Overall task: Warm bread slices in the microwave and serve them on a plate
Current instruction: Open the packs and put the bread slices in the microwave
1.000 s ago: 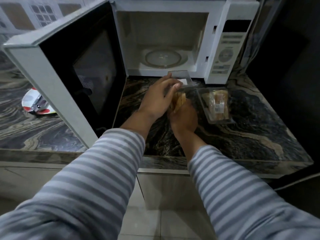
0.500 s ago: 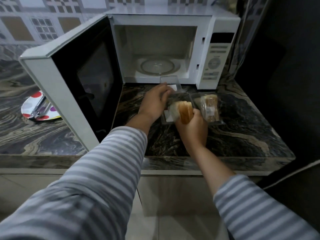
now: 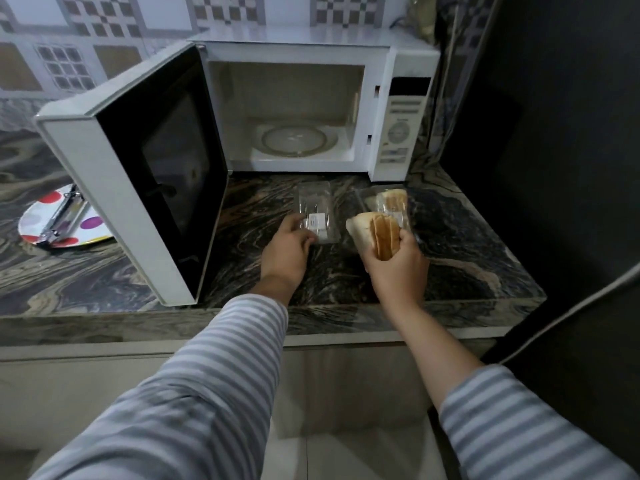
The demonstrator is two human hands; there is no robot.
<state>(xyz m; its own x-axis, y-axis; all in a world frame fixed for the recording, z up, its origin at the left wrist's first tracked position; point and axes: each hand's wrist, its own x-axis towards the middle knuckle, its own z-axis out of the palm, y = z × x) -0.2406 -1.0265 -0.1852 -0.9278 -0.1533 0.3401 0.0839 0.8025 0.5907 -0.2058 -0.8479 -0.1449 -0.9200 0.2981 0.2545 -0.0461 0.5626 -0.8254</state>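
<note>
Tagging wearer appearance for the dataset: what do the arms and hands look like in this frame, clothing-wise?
Both arms wear long sleeves with horizontal grey and pale stripes. The left sleeve reaches nearly to the wrist; the right sleeve is pushed up, leaving the forearm bare. The left hand and right hand are bare: no gloves, and no rings, watch or markings visible.

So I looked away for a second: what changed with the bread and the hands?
The right hand lifted the bread slices out of the clear container and toward the person. The left hand stayed on it. Microwave still open, empty.
</note>
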